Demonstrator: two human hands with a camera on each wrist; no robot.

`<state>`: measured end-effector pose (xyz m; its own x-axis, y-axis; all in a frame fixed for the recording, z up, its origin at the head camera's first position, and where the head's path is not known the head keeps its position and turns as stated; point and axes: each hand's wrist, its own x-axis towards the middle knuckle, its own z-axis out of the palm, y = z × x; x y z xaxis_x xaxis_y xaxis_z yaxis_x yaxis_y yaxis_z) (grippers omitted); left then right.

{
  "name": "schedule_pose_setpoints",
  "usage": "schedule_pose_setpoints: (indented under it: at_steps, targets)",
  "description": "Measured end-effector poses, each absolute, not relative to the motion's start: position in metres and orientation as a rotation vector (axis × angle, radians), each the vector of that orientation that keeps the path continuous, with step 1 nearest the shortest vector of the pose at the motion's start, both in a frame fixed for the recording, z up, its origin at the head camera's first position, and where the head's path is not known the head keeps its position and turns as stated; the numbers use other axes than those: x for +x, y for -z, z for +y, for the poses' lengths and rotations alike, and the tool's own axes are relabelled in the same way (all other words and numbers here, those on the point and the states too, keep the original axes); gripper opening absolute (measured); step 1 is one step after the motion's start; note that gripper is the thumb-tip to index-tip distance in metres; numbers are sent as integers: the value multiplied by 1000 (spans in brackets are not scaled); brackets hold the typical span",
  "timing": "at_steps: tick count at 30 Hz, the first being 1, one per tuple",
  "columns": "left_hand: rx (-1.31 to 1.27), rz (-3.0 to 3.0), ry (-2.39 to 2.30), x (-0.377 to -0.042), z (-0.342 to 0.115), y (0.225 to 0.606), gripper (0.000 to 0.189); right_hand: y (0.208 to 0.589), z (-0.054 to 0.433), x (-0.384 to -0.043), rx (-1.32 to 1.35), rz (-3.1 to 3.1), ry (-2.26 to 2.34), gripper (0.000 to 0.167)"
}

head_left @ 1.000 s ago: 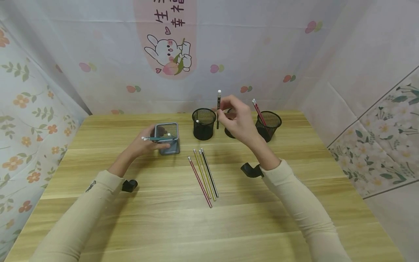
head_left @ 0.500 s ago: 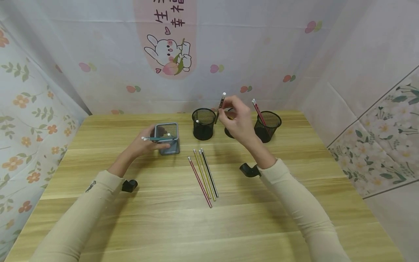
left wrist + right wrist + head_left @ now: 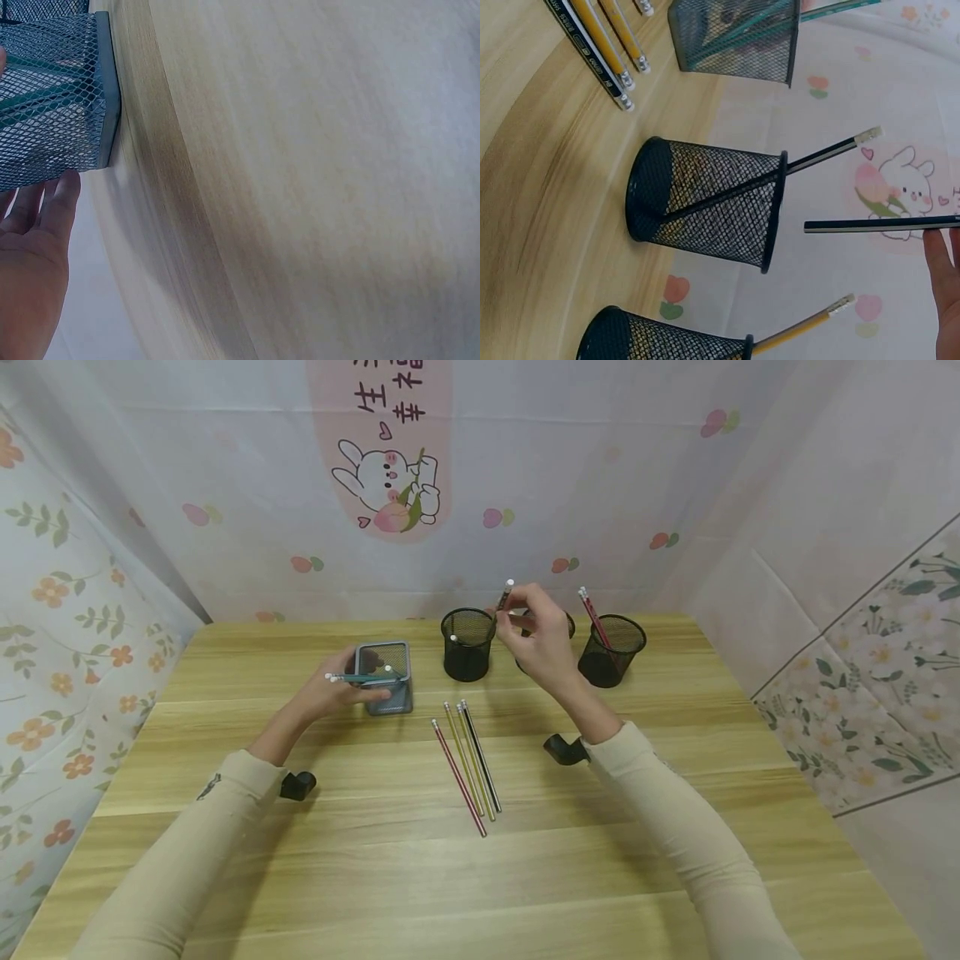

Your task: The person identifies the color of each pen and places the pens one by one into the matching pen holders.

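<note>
My left hand (image 3: 322, 693) holds a grey square mesh pen holder (image 3: 390, 702), thumb on the near side and other fingers behind. Green pencils (image 3: 363, 677) lean out of it. My right hand (image 3: 543, 635) pinches a black pencil (image 3: 870, 224) with a white eraser. In the right wrist view, the pencil's lower end is just apart from the rim of a round black mesh pen holder (image 3: 724, 202), which holds another black pencil (image 3: 821, 161). Partly behind my right hand, a second round holder (image 3: 667, 337) holds a yellow pencil (image 3: 802, 331).
Several pencils lie on the wooden table (image 3: 360, 868): a red one (image 3: 457, 777), yellow ones (image 3: 467, 760) and a black one (image 3: 480, 756). A third round mesh holder (image 3: 603, 668) with red pencils (image 3: 592, 614) stands at the right. A printed curtain (image 3: 555, 485) hangs behind.
My right hand has moved slightly left, and its pencil has gone from upright to tilted beside the round holder's rim. The left hand and square holder have stayed put.
</note>
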<state>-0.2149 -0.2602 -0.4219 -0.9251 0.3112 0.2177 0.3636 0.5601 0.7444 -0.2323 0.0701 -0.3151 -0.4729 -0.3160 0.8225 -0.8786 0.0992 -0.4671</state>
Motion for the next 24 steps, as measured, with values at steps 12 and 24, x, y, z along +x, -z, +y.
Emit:
schedule_pose_setpoints:
  at_steps: [12, 24]
  targets:
    - [-572, -2728, 1338, -216, -261, 424, 60, 340, 60, -247, 1202, -1812, -1408, 20]
    - [-558, -2743, 1353, -216, -261, 422, 59, 384, 60, -275, 1238, -1950, -1303, 20]
